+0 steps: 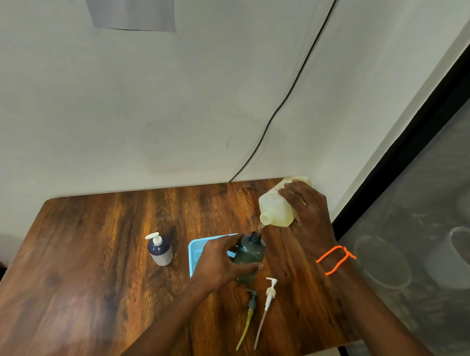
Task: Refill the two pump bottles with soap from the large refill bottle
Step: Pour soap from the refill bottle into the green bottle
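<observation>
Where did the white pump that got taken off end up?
The white pump lies flat on the wooden table near its front edge, right of centre, just right of the dark pump and in front of the green bottle that the left hand holds.

We note a wooden table [84,265], dark brown with strong grain and a rounded far corner, pushed against a pale wall [118,115]. We see a soft sheen of light on its near left part. A black cable [299,75] runs slantwise down the wall to the table's back edge. A grey sheet [132,12] hangs high on the wall. At right we list a black frame [405,149] with a grey mesh screen [432,209]; dim pots [469,256] show behind it.
</observation>
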